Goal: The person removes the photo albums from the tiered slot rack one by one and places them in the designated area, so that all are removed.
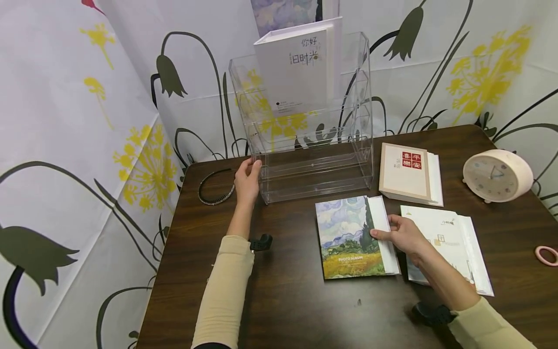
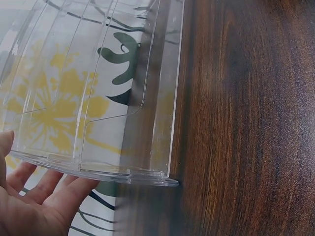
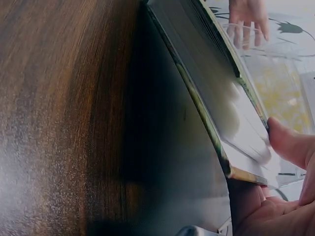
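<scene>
My left hand (image 1: 247, 183) holds the lower left side of a clear acrylic rack (image 1: 314, 191), thumb at its front edge and fingers along the outside of the side panel (image 2: 118, 174). My right hand (image 1: 405, 237) pinches the right edge of a photo album (image 1: 348, 232) with a painted landscape cover. Its thumb (image 3: 288, 142) lies on the cover and the fingers are underneath. In the right wrist view the album (image 3: 211, 118) stands tilted over the table, covers slightly parted. A white album (image 1: 440, 232) lies beneath and beside the right hand.
A white album (image 1: 292, 72) stands in the rack's upper tier, with a painted one (image 1: 285, 12) behind. A beige album (image 1: 403, 172) with red characters lies right of the rack, near a pink alarm clock (image 1: 497, 175). A dark headband (image 1: 213, 189) lies left; a pink ring (image 1: 546, 256) lies far right.
</scene>
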Tool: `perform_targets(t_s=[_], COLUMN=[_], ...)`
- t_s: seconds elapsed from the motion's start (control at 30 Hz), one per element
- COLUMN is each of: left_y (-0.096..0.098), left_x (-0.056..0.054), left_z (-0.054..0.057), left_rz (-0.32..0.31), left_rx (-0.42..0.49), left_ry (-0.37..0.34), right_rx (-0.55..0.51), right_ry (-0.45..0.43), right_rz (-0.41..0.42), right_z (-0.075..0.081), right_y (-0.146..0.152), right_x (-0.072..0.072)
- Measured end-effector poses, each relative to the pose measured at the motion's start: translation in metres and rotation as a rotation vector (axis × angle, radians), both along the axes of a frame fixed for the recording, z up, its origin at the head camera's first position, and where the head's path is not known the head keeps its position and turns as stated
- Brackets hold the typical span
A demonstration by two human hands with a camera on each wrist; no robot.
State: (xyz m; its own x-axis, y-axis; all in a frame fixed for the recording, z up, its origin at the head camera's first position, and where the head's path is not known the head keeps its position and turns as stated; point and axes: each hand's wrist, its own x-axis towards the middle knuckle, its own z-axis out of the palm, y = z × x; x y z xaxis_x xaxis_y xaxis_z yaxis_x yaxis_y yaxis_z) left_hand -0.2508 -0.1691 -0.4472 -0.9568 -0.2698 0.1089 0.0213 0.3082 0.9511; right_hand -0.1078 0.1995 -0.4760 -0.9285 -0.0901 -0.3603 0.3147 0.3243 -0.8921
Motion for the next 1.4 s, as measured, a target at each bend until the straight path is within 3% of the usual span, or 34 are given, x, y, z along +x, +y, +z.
perform_targets(t_s=[0.2,0.5,0.8,1.1,1.4], left_y=[0.0,0.0,0.0,0.0,0.001], left_x=[0.0,0.0,0.0,0.0,-0.001], left_z=[-0.002,-0.001,-0.002,-0.002,-0.003], left_rz=[-0.001,0.005,0.0,0.006,0.012], left_rx=[0.001,-0.001,-0.005,-0.004,0.009], left_ry=[0.006,0.007,-0.005,0.009,0.03], right_rx=[0.037,0.183,0.411,0.599,0.673], right_ry=[0.004,0.001,0.091,0.209,0.264], right_rz=[0.012,0.027,0.123,0.156,0.156], right_z=[-0.004,-0.006,0.003,0.007,0.007], right_y=[-0.001,-0.003,-0.007,-0.014,-0.018], right_x=[-0.001,-0.003,-0.002,0.002,0.005])
